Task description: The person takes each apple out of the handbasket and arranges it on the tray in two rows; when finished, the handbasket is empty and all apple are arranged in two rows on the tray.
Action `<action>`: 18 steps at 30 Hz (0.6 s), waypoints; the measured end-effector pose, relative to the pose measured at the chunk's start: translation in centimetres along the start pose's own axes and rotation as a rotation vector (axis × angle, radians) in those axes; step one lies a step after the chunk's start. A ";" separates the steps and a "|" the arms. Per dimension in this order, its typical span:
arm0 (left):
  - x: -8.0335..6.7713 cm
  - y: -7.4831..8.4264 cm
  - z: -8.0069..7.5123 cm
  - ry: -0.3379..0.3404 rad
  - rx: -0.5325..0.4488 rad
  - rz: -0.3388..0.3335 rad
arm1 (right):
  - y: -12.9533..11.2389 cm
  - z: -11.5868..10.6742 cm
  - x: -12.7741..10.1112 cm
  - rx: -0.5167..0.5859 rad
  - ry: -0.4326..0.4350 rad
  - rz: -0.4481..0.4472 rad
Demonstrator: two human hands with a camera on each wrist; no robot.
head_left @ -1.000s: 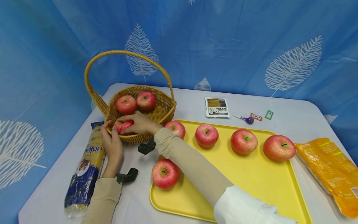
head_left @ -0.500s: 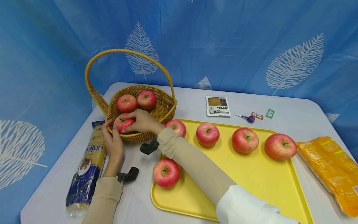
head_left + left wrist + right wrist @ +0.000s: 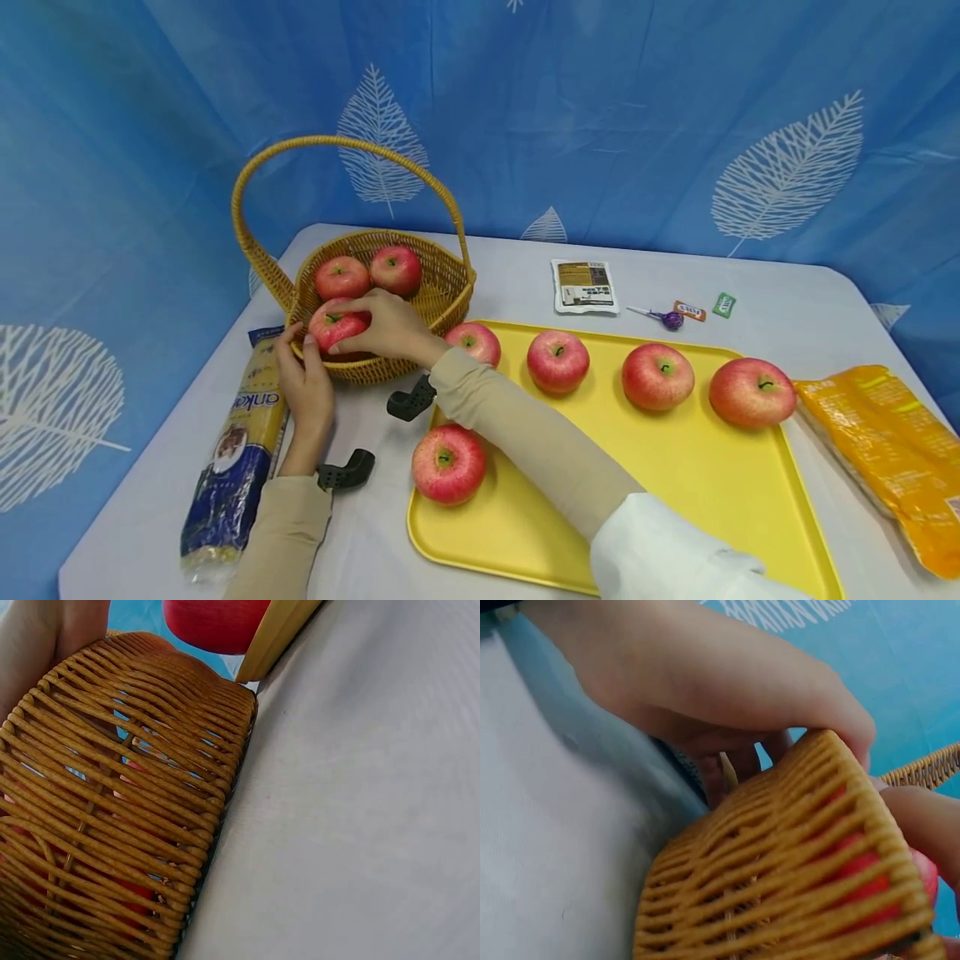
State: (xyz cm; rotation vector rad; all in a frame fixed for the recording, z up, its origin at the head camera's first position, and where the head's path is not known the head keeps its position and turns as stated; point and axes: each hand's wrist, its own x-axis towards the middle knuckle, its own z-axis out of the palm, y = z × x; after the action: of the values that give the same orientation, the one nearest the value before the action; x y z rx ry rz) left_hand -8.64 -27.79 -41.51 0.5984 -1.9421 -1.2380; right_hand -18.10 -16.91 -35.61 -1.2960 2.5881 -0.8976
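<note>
In the head view a brown wicker basket (image 3: 375, 369) with a tall arched handle stands at the left. Two red apples, a left one (image 3: 342, 277) and a right one (image 3: 396, 269), lie at its back. My right hand (image 3: 393, 323) reaches inside and grips another red apple (image 3: 330, 325) near the front left, fingers and thumb on its sides. With fingers and thumb at the front-left rim, my left hand (image 3: 307, 390) holds the basket. Woven wall (image 3: 112, 810) fills much of the left wrist view. The right wrist view shows the rim (image 3: 832, 750) beneath my right hand; the fingertips are partly hidden.
A yellow tray (image 3: 637, 467) right of the basket bears several apples along its back and one apple (image 3: 448, 464) at its left. A noodle packet (image 3: 243, 450) lies left of my left arm. An orange bag (image 3: 892, 458), a white sachet (image 3: 585, 286) and a lollipop (image 3: 670, 320) lie around the tray.
My right hand and the apple it grips have shifted slightly toward the back of the basket. My left hand stays at the rim.
</note>
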 end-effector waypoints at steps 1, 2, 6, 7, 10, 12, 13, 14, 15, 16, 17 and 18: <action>0.0 0.0 0.1 -0.001 0.001 -0.002 | 0.1 -0.1 -0.1 0.008 0.008 0.004; 0.0 0.0 0.1 0.001 0.002 -0.002 | 0.2 -0.3 -0.2 0.018 0.016 0.008; 0.2 -0.1 0.1 0.009 0.011 -0.004 | 0.6 -0.7 -0.3 0.100 0.037 -0.002; 0.2 -0.1 0.0 0.009 0.010 -0.002 | 0.6 -0.8 -0.4 0.128 0.040 -0.003; 0.2 -0.1 0.1 0.006 0.011 0.001 | 0.9 -1.0 -0.5 0.253 0.034 0.001; 0.2 -0.1 0.1 0.004 0.012 -0.003 | 1.1 -1.2 -0.7 0.334 0.023 0.021; 0.1 0.0 0.2 0.005 0.005 -0.005 | 1.2 -1.2 -0.8 0.376 0.016 0.031; 0.1 0.0 0.2 0.007 0.003 -0.008 | 1.3 -1.3 -0.9 0.413 0.008 0.038; 0.1 0.0 0.2 0.008 -0.001 -0.012 | 1.3 -1.3 -1.0 0.439 0.004 0.043; 0.1 0.0 0.2 0.006 -0.004 -0.015 | 1.4 -1.4 -1.1 0.459 0.002 0.042; 0.1 0.0 0.2 0.007 -0.006 -0.015 | 1.4 -1.5 -1.2 0.475 -0.003 0.041; 0.1 0.0 0.2 0.007 -0.008 -0.015 | 1.4 -1.6 -1.4 0.492 -0.010 0.040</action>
State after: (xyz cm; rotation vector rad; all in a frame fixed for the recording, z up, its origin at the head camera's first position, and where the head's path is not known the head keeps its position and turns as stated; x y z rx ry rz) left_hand -8.88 -27.69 -41.52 0.6135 -1.9296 -1.2502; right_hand -18.77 -14.43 -35.27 -1.0955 2.1702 -1.3979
